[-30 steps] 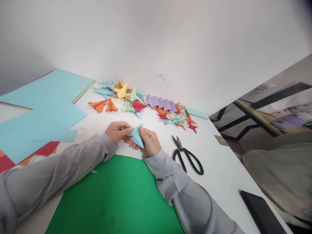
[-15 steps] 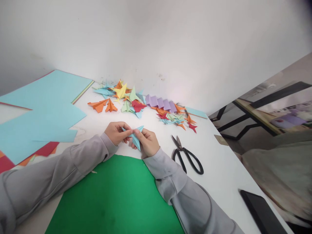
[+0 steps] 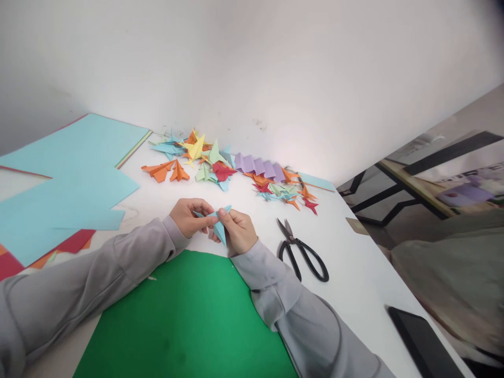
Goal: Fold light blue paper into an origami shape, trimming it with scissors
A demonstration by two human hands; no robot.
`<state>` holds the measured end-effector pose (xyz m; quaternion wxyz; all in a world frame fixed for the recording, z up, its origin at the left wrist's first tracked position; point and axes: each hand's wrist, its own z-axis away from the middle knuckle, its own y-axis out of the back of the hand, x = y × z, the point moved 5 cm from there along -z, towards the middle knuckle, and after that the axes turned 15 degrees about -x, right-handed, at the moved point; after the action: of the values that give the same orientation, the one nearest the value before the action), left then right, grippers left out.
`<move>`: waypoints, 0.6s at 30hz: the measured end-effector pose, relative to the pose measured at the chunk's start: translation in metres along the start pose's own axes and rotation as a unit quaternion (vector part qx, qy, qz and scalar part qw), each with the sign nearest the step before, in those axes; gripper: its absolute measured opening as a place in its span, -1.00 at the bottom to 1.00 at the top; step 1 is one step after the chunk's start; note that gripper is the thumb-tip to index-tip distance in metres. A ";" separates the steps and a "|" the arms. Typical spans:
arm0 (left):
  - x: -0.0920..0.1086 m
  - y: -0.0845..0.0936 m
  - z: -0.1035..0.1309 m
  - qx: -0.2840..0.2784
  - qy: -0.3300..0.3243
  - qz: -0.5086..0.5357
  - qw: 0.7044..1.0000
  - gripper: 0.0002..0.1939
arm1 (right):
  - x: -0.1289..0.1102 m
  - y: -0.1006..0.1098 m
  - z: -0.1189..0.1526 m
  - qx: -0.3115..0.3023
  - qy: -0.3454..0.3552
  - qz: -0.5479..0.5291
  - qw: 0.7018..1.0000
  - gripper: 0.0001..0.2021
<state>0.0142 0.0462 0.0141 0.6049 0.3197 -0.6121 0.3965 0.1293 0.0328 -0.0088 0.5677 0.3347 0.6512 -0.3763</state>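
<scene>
A small folded light-blue paper figure [image 3: 220, 231] with pointed ends is pinched between both hands, above the table just past the green sheet [image 3: 185, 315]. My left hand [image 3: 189, 218] grips its left side with thumb and fingers. From the right, my right hand [image 3: 239, 231] holds it with the thumb on top. Fingers cover part of the folds. Black-handled scissors [image 3: 292, 241] lie to the right of my right hand, blades slightly apart.
Folded paper figures in several colours [image 3: 196, 148] are heaped along the wall, with a pleated purple paper strip [image 3: 260, 166] among them. Large light-blue sheets [image 3: 79, 184] cover the left side. A black phone-like device [image 3: 427, 341] lies near the right table edge.
My left thumb and fingers have shifted slightly on the blue paper figure, and the figure has tilted a little. Everything else stays in place.
</scene>
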 end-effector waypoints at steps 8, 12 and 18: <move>-0.002 0.004 -0.001 0.018 -0.003 0.000 1.000 -0.62 | -0.004 0.000 0.001 0.008 -0.035 0.076 0.996 -0.57; -0.002 0.004 -0.001 0.011 0.005 -0.004 1.000 -0.61 | -0.007 0.000 0.003 0.018 -0.033 0.125 0.991 -0.58; 0.000 0.001 -0.001 -0.018 0.020 0.010 1.000 -0.62 | -0.008 -0.001 0.004 0.024 -0.029 0.152 0.988 -0.56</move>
<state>0.0135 0.0472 0.0141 0.6187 0.2949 -0.6099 0.3977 0.1318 0.0290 -0.0012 0.6285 0.4319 0.5674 -0.3106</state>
